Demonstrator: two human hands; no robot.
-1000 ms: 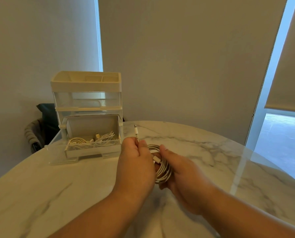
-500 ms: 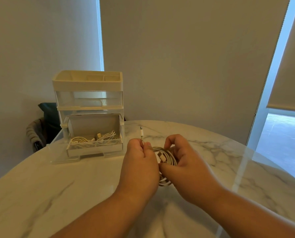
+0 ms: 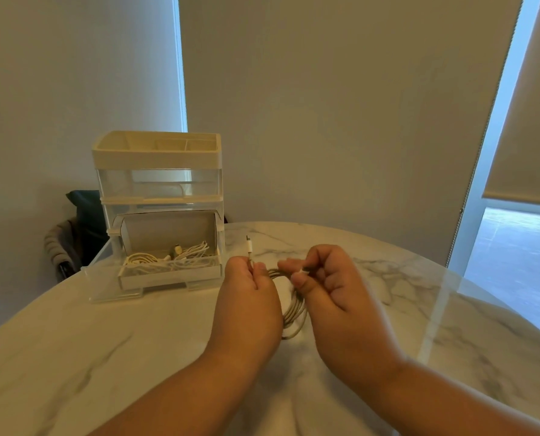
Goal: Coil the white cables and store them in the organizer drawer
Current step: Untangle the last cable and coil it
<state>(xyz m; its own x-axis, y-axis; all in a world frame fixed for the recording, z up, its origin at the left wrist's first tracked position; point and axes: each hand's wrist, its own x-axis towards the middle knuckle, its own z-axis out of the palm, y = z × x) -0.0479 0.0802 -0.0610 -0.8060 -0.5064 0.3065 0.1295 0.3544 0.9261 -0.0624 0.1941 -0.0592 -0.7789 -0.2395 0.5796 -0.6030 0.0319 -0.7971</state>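
Note:
A coiled white cable (image 3: 294, 313) hangs between my two hands over the marble table. My left hand (image 3: 250, 303) grips the coil, and one plug end (image 3: 249, 248) sticks up above its fingers. My right hand (image 3: 328, 287) pinches the cable's other white plug end (image 3: 303, 272) at the top of the coil. To the left stands the white and clear organizer (image 3: 157, 162). Its bottom drawer (image 3: 168, 275) is pulled out, with several white cables (image 3: 171, 258) lying inside.
The round marble table (image 3: 105, 357) fills the foreground. A dark chair with a grey cloth (image 3: 70, 240) stands behind the organizer at the left. Beige walls and roller blinds lie behind, and a bright doorway (image 3: 514, 247) opens at the right.
My right hand has come up from under the coil and now pinches the loose plug end at the top. The left hand has kept its grip on the coil.

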